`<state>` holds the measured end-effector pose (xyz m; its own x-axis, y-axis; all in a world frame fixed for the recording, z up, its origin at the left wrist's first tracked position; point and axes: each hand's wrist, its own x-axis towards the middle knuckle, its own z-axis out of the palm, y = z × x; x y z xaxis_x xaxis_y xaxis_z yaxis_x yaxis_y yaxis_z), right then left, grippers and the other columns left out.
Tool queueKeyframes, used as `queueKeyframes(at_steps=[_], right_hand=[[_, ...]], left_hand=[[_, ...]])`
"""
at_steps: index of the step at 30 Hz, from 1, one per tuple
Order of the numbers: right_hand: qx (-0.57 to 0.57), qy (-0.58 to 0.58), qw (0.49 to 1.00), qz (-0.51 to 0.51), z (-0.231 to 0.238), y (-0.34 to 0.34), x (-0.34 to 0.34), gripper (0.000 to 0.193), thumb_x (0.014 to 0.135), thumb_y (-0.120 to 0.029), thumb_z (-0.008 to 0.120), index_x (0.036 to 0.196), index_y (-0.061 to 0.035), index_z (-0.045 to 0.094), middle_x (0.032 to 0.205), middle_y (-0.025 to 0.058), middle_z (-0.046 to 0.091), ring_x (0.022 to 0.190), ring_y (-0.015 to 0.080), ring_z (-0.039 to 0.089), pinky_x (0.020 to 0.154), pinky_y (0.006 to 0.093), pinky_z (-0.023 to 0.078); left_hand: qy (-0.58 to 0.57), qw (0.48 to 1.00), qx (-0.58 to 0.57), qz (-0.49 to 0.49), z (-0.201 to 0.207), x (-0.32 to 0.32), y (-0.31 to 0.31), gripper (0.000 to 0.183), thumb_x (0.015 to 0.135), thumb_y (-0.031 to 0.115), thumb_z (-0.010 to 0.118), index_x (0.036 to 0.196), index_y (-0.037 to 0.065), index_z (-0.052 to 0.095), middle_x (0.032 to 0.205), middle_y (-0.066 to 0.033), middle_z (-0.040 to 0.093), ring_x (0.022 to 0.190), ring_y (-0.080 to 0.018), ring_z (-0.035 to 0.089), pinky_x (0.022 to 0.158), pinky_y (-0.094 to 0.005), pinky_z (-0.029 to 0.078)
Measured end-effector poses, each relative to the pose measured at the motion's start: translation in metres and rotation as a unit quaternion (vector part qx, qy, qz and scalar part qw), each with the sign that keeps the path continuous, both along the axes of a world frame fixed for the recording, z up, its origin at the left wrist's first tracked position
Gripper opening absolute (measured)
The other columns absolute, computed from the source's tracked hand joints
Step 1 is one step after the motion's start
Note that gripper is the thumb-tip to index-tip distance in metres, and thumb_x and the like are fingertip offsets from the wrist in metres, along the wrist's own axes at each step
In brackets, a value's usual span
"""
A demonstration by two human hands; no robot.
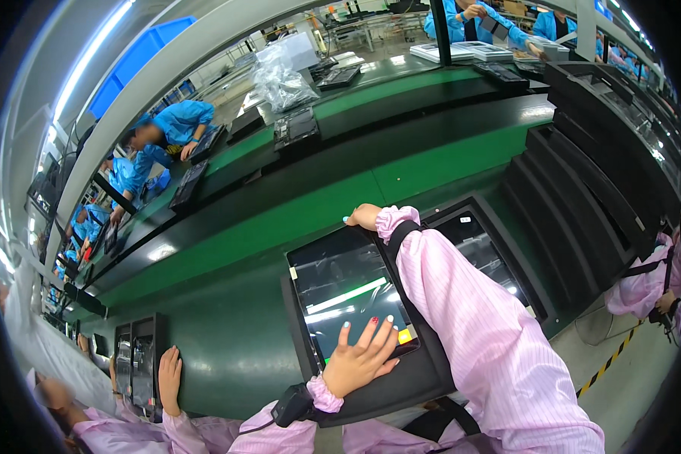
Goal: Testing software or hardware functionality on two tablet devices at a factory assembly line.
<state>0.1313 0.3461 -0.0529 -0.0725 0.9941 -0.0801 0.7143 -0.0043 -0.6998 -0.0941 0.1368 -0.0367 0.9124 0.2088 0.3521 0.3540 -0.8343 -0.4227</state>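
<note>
A dark, glossy screen panel [344, 274] with small pale tabs on its edges and a yellow sticker near its lower right corner lies in a black foam tray [412, 386] before me. My left hand [361, 359] rests on the panel's near part, fingers spread and palm down. Across the panel's right side reaches my right arm in a pink striped sleeve. My right hand [367, 216] is bent over at the panel's far edge; a fingertip shows, while most of its fingers are hidden.
Right of my arm lies another tray with a panel [469, 240]. Beyond it rise stacked black foam trays [567, 204]. At left, a co-worker's hand [170, 371] is beside a further tray [159, 333]. Across the green bench, people in blue handle dark units near a clear plastic bag [280, 79].
</note>
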Motion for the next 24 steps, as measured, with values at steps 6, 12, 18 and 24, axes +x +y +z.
queueKeyframes(at_steps=[6, 12, 18, 24], right_hand=[[0.023, 0.037, 0.999, 0.009, -0.003, 0.0, -0.002, 0.039, 0.08, -0.033, 0.055, 0.095, 0.0032, 0.062, 0.097, 0.0196, 0.062, 0.092, 0.0296, 0.057, 0.082, 0.0345, 0.039], [-0.019, 0.076, 0.997, 0.018, 0.0, 0.0, 0.001, 0.046, 0.082, -0.039, 0.053, 0.097, 0.0032, 0.061, 0.106, 0.0251, 0.057, 0.103, 0.038, 0.052, 0.089, 0.039, 0.039], [0.01, 0.009, 1.0, 0.023, 0.01, -0.009, 0.0, 0.037, 0.082, -0.032, 0.055, 0.089, 0.0042, 0.062, 0.092, 0.0175, 0.063, 0.086, 0.0268, 0.058, 0.079, 0.0332, 0.04], [-0.012, 0.048, 0.999, 0.014, 0.004, -0.006, 0.007, 0.044, 0.081, -0.038, 0.055, 0.095, 0.0027, 0.062, 0.101, 0.0239, 0.059, 0.098, 0.0357, 0.054, 0.085, 0.0368, 0.039]], left_hand=[[-0.003, 1.0, -0.003, -0.002, -0.001, -0.001, 0.0, 0.05, 0.078, 0.052, 0.053, 0.116, 0.018, 0.052, 0.129, -0.0038, 0.042, 0.125, -0.0225, 0.028, 0.103, -0.0532, 0.011], [-0.016, 0.999, -0.029, 0.002, 0.001, 0.0, -0.001, 0.049, 0.079, 0.049, 0.05, 0.115, 0.016, 0.049, 0.13, -0.003, 0.041, 0.122, -0.0189, 0.032, 0.103, -0.0502, 0.011], [-0.011, 0.999, -0.033, 0.011, 0.003, -0.001, -0.001, 0.051, 0.078, 0.052, 0.052, 0.114, 0.017, 0.052, 0.13, -0.0049, 0.042, 0.123, -0.0225, 0.03, 0.102, -0.0522, 0.013], [-0.024, 0.999, -0.039, 0.011, 0.005, 0.001, -0.001, 0.052, 0.078, 0.053, 0.051, 0.115, 0.016, 0.051, 0.13, -0.0057, 0.041, 0.123, -0.0224, 0.03, 0.102, -0.0521, 0.013]])
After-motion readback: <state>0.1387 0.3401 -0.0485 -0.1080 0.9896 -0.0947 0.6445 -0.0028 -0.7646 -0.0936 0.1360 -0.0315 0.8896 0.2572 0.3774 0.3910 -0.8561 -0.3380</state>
